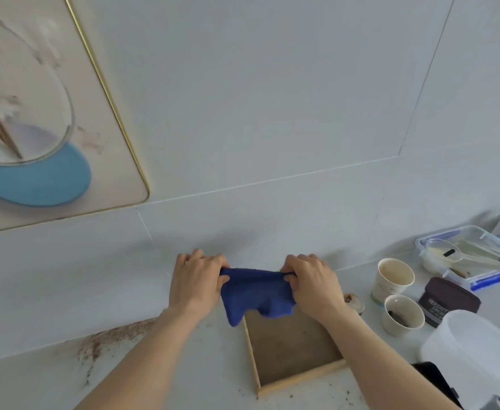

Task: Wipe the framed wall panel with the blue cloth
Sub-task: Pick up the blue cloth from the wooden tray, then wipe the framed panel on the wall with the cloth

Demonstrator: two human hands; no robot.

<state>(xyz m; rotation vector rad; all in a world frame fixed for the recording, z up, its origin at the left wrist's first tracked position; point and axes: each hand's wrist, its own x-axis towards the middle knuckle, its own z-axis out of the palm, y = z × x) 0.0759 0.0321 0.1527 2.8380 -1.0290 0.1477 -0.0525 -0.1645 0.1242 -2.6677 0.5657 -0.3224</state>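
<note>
A dark blue cloth (256, 291) hangs stretched between both hands above the counter, its lower edge drooping. My left hand (197, 281) grips its left end and my right hand (311, 281) grips its right end. The framed wall panel (101, 119), pale with a thin gold frame and a blue-and-glass picture, hangs on the wall at the upper left, well above and to the left of the cloth. Faint smudges mark its lower right area.
A shallow wooden tray (290, 350) lies on the counter under the cloth. To the right stand two paper cups (393, 279), a dark jar (447, 300), a clear lidded box (473, 255) and a white tub (476, 347). Brown stains (109, 341) spot the counter at left.
</note>
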